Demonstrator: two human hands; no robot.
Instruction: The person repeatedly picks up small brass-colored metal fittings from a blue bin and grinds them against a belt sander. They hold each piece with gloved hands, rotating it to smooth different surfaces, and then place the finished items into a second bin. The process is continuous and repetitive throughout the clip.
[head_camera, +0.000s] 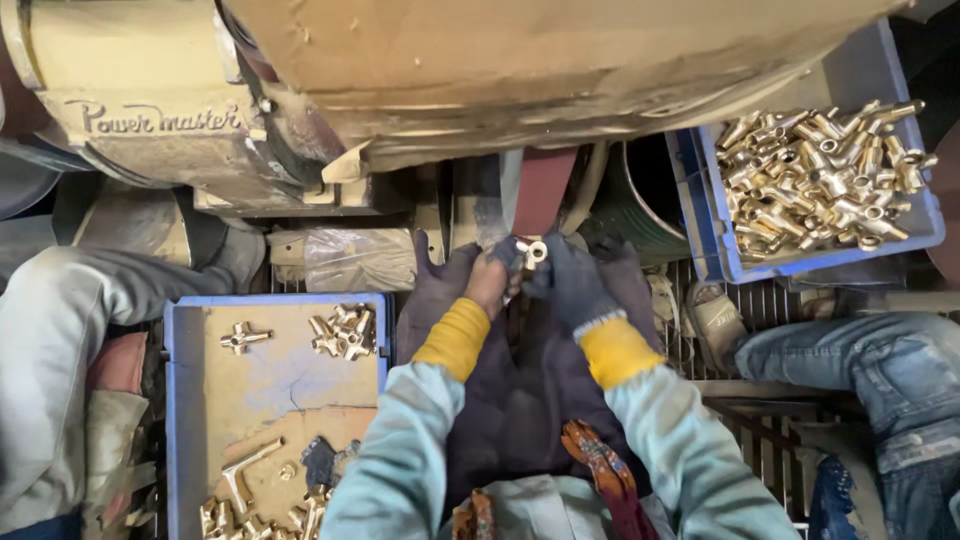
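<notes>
— The brass fitting (535, 252), where do we hold it?
— Both hands are closed on it: our left hand (487, 283) and our gloved right hand (570, 285) press it against the dark red sanding belt (541, 190), under the dusty machine (420, 70).
— And around us?
— A metal grate floor (770, 310). The left blue tray (176, 400) holds some fittings; the right blue crate (712, 240) is full of them. Another person's sandalled foot (715, 318) is near it.

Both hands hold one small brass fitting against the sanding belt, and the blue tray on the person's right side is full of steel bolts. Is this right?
Not quite. The head view shows the blue tray on the right filled with brass fittings, not steel bolts. The rest stands: the left hand and right hand hold one small brass fitting at the sanding belt.
</notes>
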